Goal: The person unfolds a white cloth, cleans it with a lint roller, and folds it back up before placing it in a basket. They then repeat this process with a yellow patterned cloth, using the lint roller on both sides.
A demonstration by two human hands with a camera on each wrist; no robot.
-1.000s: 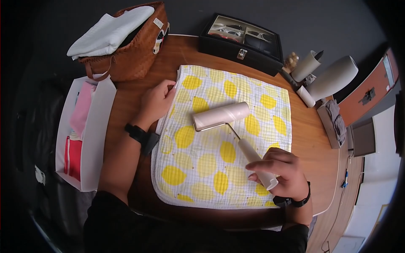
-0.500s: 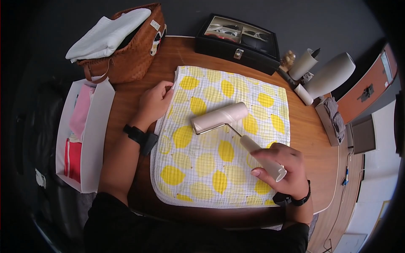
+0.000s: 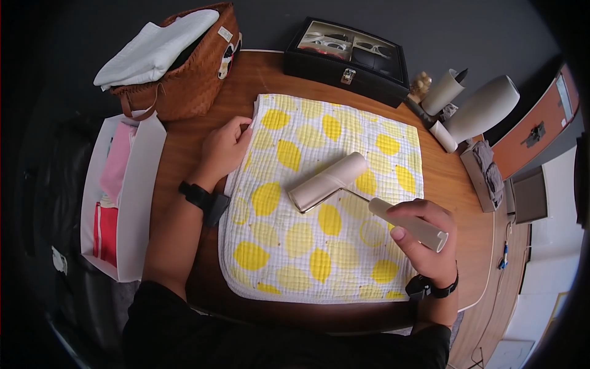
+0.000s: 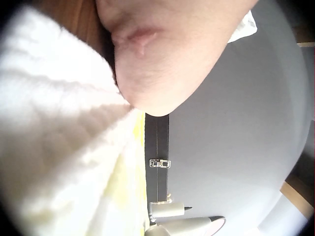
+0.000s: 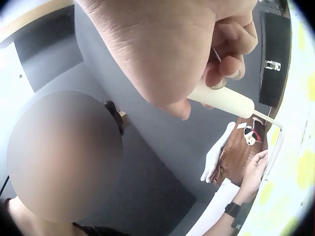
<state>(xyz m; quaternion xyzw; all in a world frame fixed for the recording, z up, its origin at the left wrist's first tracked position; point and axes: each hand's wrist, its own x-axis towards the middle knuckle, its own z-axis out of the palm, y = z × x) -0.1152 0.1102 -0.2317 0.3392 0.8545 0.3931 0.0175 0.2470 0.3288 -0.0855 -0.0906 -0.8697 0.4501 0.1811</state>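
A folded white quilted cloth (image 3: 299,238) with yellow lemon prints lies on the table. In my right hand (image 3: 430,249) I grip the cream handle of a lint roller (image 3: 329,179), thumb along its near side. Its pale cylinder lies slantwise over the upper middle of the cloth, joined to the handle by a bent wire. At the cloth's left edge, my left hand (image 3: 226,147) holds the border with curled fingers. Creases in the fabric run toward this hand in the left wrist view, where most of its fingers are hidden.
A white box (image 3: 140,209) of folded clothes stands at the left, below a brown woven basket (image 3: 190,89) with a white cloth on top. A black glasses case (image 3: 344,83) sits at the back. Toward the right are a grey-white vase (image 3: 485,111) and a small box (image 3: 482,175).
My right hand has moved right and slightly up with the lint roller, whose cylinder has turned to a steeper slant. My left hand stays at the cloth's edge.
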